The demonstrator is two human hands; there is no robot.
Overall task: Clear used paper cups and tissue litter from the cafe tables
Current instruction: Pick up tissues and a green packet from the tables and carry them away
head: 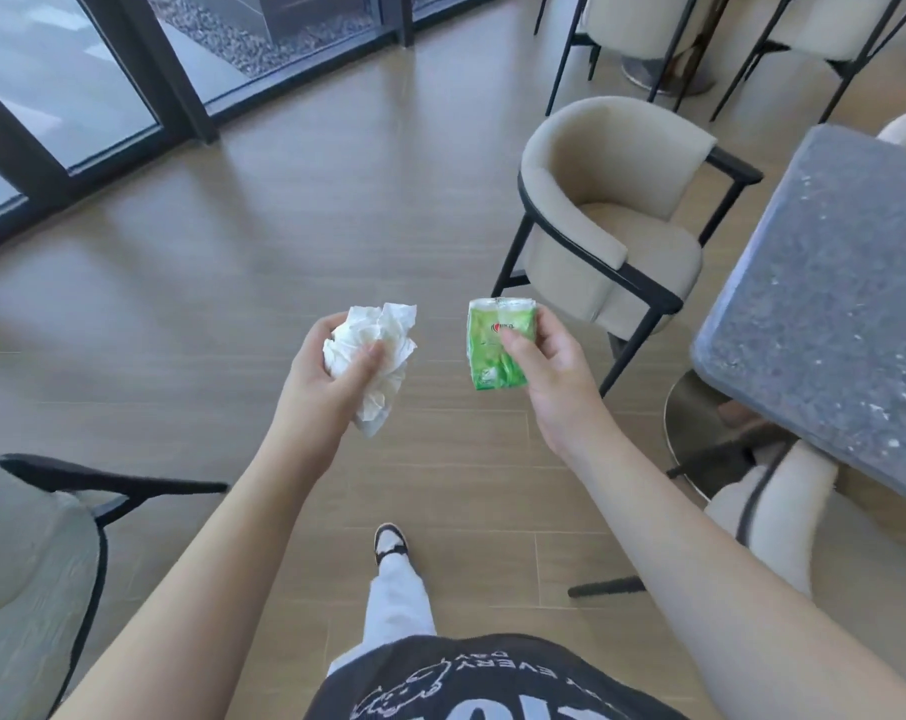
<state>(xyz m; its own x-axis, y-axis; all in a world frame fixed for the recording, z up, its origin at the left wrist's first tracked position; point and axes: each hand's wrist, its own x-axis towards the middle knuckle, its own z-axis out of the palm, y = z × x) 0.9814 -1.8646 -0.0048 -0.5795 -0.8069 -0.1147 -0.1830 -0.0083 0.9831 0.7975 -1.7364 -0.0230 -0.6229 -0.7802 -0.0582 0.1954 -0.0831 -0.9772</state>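
My left hand grips a crumpled wad of white tissue, thumb pressed across its front, held out over the wooden floor. My right hand pinches a small green tissue packet by its right side, upright, at about the same height. Both hands are in the middle of the view, a short way apart. No paper cups are in sight.
A grey speckled stone table stands at the right on a round metal base. Beige armchairs with black frames sit beyond it, at lower left and lower right. Glass doors line the far left.
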